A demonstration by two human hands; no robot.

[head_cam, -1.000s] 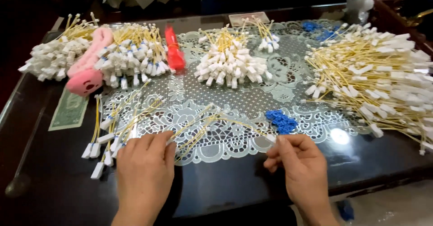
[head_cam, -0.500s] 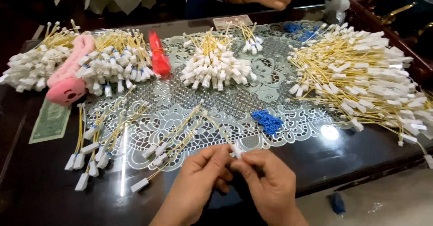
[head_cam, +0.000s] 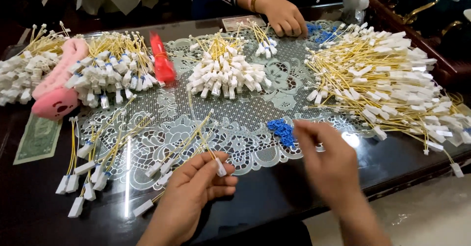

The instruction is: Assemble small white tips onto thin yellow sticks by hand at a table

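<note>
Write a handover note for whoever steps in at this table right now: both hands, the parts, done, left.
Left hand: pinches one white connector on its yellow wire.
Right hand: empty, blurred, beside the small blue caps on the lace mat.
Done: blue-capped pieces lie at left.
Left: the big uncapped pile at right. Another person's hand works at the far edge.

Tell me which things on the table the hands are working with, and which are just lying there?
In use:
- yellow cord with a white plug, pinched by the left hand
- small blue pieces, near the right hand
- big heap of yellow cords

Just lying about:
- banknote
- pink plush thing
- red tool
</note>
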